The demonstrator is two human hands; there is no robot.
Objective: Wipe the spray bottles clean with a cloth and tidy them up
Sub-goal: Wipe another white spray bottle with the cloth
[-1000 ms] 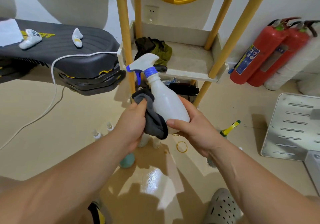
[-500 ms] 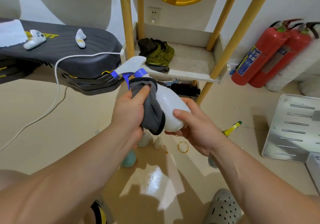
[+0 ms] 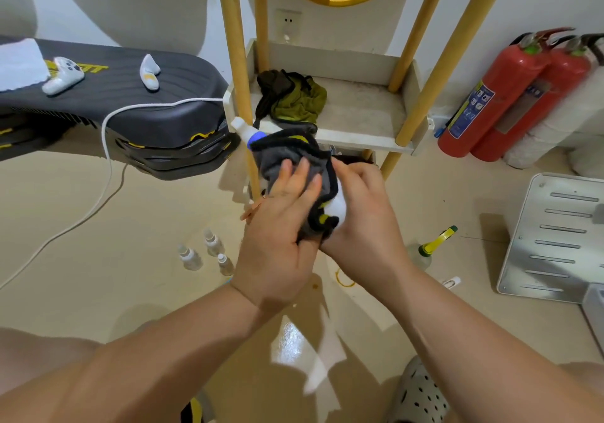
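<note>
Tilting was noted in the bottle [image 3: 338, 204]: where it had been held more upright a second before, it was now laid over, nozzle toward the upper left, in mid-air in front of the shelf [image 3: 359, 113] and above the floor [image 3: 130, 226]. The cloth [image 3: 294, 161], bunched at the neck half a second earlier, was spread over the neck and most of the body, with only the nozzle tip, the blue collar and the white base left bare. The left grip [image 3: 277, 236] was laid flat on the cloth, fingers straight, pressing it to the bottle; the right grip [image 3: 362, 213] was curled round the base and held it. The wipe of this bottle was judged well under way, but small bottles [image 3: 212, 252] were left standing on the floor, so tidying was not yet begun.
</note>
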